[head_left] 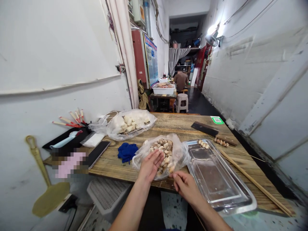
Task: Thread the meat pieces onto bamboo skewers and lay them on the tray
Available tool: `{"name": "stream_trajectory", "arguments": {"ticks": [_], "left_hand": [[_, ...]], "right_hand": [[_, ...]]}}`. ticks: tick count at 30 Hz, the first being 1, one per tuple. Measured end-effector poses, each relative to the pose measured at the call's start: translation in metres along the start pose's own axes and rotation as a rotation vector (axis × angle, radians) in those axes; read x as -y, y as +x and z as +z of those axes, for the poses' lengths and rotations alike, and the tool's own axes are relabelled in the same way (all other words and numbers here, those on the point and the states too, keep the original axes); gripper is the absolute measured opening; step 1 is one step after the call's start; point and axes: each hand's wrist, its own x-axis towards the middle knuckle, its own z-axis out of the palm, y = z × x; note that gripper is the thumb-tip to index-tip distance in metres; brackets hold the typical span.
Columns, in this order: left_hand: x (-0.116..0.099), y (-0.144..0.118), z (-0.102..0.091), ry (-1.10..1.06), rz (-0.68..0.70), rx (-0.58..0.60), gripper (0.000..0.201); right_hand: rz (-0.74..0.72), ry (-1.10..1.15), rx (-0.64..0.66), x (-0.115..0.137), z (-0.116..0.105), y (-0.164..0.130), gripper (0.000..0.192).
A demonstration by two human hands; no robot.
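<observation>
My left hand [152,165] is palm up over a clear plastic bag [137,157], its fingers stretched out and nothing seen held in them. Small brown and cream pieces [166,147], like mushroom chunks, fill this bag. Just right of it, at the table's front edge, my right hand [184,183] is closed in a pinch. A thin skewer [200,220] shows below the right wrist and seems to run up into that hand; its middle is hidden. Beside the right hand lies a metal tray [214,179], with a loaded skewer of pieces [204,144] at its far end.
A cleaver [204,129] lies behind the tray, near another loaded skewer [221,142]. Bare bamboo skewers [257,184] rest along the right side. A blue cloth [127,152], a bag of white chunks [131,123] and a phone [98,153] are leftward. A person [180,81] sits far back.
</observation>
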Motion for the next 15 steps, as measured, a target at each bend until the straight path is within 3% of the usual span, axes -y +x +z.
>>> {"name": "stream_trajectory", "arguments": {"ticks": [6,15], "left_hand": [[0.0000,-0.0035,0.0046,-0.023,-0.105,-0.011,0.015],[-0.0022,-0.0051,0.0079,-0.044,-0.111,0.006,0.017]], "right_hand": [[-0.016,-0.084,0.000,-0.0013,-0.0021,-0.0015,0.036],[-0.036,-0.121,0.008,0.0030,-0.0038,-0.0003,0.037]]}}
